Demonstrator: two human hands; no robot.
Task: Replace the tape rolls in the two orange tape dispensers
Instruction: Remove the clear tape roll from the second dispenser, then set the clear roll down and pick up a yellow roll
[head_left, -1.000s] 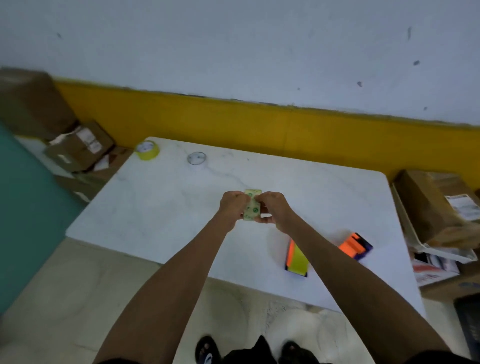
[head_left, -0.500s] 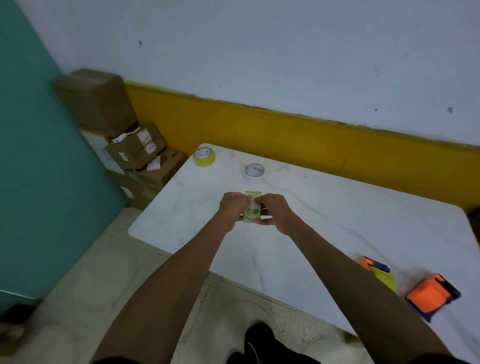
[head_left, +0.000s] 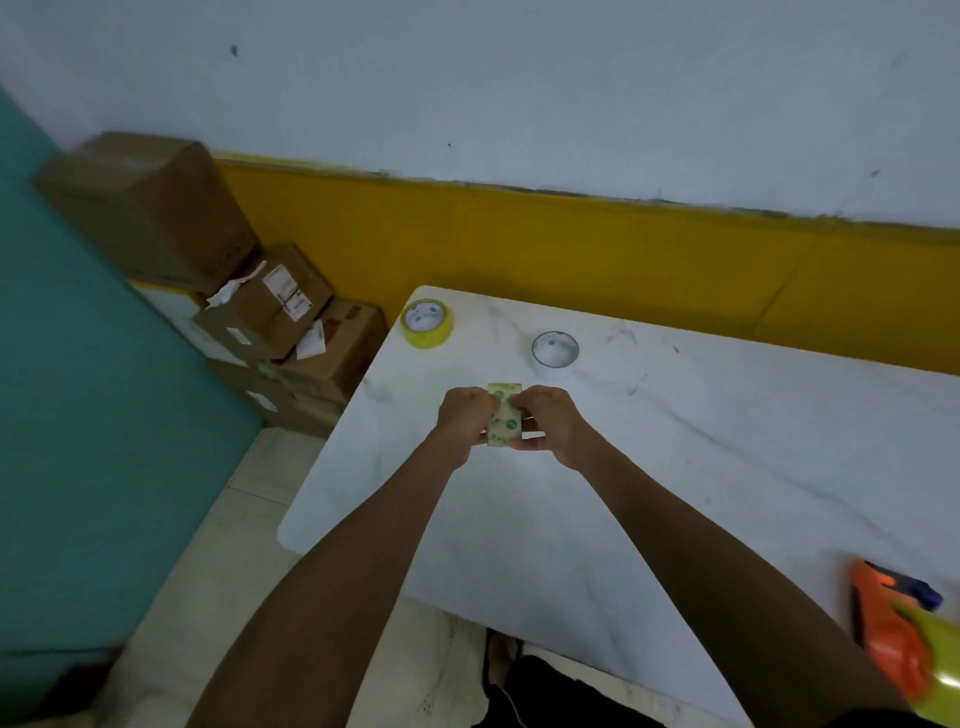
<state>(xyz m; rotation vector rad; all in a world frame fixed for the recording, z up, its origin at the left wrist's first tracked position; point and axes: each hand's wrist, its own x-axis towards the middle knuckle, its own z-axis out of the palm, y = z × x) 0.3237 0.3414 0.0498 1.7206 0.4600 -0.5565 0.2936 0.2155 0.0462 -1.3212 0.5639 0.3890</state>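
Two hands grip one pale tape roll (head_left: 504, 415) above the white table (head_left: 727, 441): left hand (head_left: 464, 415) and right hand (head_left: 551, 422) curl around opposite sides. Green round logos mark the roll; their text is unreadable. One orange dispenser (head_left: 891, 639) lies at the near right edge.

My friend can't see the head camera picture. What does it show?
Two hands, left hand and right hand, grip a pale tape roll over a white table. Behind it lie a yellow roll and a clear roll; an orange dispenser sits at the right edge.
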